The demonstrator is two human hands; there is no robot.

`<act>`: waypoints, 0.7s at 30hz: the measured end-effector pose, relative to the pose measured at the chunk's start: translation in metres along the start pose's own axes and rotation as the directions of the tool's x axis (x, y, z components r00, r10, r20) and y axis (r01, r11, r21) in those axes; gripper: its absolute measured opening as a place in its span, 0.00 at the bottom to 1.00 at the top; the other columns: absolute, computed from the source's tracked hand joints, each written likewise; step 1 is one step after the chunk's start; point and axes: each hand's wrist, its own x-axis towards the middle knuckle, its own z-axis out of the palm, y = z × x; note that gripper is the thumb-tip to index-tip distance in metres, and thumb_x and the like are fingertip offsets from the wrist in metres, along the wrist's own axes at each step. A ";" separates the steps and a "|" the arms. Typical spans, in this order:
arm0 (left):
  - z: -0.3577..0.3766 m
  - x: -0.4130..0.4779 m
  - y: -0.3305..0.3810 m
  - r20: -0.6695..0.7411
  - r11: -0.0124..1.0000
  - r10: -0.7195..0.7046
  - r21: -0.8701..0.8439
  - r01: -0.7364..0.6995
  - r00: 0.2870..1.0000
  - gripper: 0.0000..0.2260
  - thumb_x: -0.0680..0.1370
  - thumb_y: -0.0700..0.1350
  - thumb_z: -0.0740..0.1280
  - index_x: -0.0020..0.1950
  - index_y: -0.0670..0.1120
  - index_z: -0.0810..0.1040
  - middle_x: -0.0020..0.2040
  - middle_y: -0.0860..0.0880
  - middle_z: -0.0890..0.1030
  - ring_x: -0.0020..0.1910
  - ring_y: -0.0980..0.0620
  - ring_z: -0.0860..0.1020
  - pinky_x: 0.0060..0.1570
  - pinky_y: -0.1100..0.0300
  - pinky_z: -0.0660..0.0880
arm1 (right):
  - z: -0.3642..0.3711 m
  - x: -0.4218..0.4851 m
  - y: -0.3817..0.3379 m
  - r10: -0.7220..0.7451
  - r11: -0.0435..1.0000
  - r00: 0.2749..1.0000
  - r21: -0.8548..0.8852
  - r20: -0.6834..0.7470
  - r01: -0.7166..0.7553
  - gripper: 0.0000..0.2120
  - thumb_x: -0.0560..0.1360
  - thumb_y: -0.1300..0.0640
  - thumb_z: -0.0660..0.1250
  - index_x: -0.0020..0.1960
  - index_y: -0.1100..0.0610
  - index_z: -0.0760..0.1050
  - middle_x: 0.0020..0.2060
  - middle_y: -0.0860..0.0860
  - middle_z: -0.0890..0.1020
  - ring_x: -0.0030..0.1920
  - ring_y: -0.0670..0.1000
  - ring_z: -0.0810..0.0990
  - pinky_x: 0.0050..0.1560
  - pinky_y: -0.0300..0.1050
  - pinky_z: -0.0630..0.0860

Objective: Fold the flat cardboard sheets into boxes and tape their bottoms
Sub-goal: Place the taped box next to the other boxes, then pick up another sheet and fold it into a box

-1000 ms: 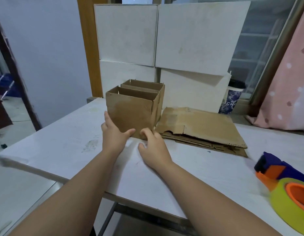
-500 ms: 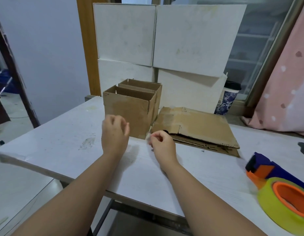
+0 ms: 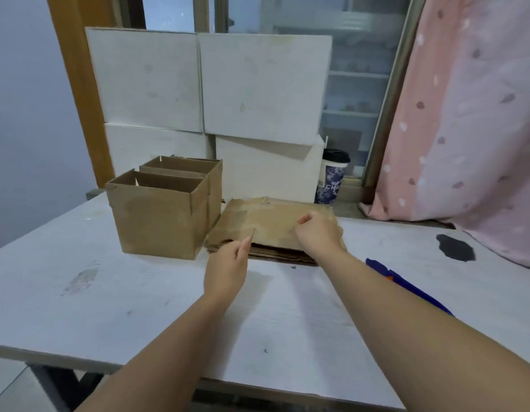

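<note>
Flat cardboard stack (image 3: 266,224) on white table (image 3: 109,292), just right of two folded boxes (image 3: 162,215). Judged step: picking up next sheet. Best to peel off only the top one at the near edge, then lift level. Left hand (image 3: 228,270) at near-left corner, fingers loosely curled, gripping nothing yet. Right hand (image 3: 318,233) over the stack's right half, half-curled; contact unclear. Both forearms stretched forward.

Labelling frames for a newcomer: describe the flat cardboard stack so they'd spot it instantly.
Start at the white table and find the two open-topped brown boxes standing at its back left. Immediately to their right lies the stack of flat cardboard sheets, with the left hand at its near edge and the right hand over its top. Unlike the boxes, it is unfolded and lies low.
</note>
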 end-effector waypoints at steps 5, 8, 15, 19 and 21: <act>0.003 0.008 -0.015 -0.001 0.995 -0.076 -0.072 0.076 0.997 0.19 0.82 0.50 0.55 0.31 0.47 0.60 0.28 0.51 0.64 0.28 0.55 0.63 0.30 0.58 0.57 | -0.015 0.021 0.023 0.249 0.965 0.963 -0.106 0.104 -0.239 0.18 0.75 0.56 0.58 0.64 0.54 0.68 0.62 0.60 0.72 0.61 0.61 0.69 0.55 0.47 0.68; 0.006 0.008 -0.020 0.060 0.989 -0.103 -0.098 0.108 0.993 0.11 0.82 0.45 0.55 0.40 0.47 0.67 0.34 0.50 0.70 0.33 0.52 0.68 0.33 0.57 0.64 | -0.014 0.028 0.030 0.274 0.962 0.945 -0.041 0.180 -0.271 0.17 0.76 0.59 0.59 0.64 0.60 0.69 0.61 0.61 0.75 0.60 0.61 0.74 0.54 0.46 0.72; 0.007 0.011 -0.019 0.198 0.979 -0.152 -0.107 0.175 0.968 0.17 0.78 0.44 0.62 0.65 0.57 0.71 0.52 0.64 0.77 0.43 0.68 0.75 0.32 0.73 0.67 | -0.006 0.033 0.032 0.353 0.928 0.936 0.128 0.002 -0.350 0.26 0.76 0.62 0.60 0.72 0.52 0.60 0.62 0.59 0.72 0.62 0.60 0.70 0.47 0.47 0.67; 0.007 0.010 -0.020 0.181 0.974 -0.141 -0.149 0.169 0.973 0.19 0.79 0.43 0.61 0.70 0.55 0.68 0.57 0.62 0.77 0.42 0.74 0.73 0.35 0.74 0.67 | -0.014 0.034 0.031 0.428 0.760 0.902 0.517 0.056 -0.393 0.11 0.74 0.64 0.66 0.56 0.60 0.71 0.57 0.59 0.79 0.51 0.58 0.78 0.50 0.48 0.77; 0.005 0.010 -0.018 0.102 0.968 -0.150 -0.187 0.167 0.984 0.19 0.79 0.44 0.60 0.70 0.53 0.65 0.51 0.59 0.79 0.42 0.70 0.74 0.37 0.72 0.65 | -0.022 0.032 0.027 0.451 0.637 0.886 0.658 0.104 -0.401 0.07 0.75 0.66 0.63 0.51 0.58 0.70 0.55 0.59 0.78 0.45 0.55 0.76 0.51 0.49 0.77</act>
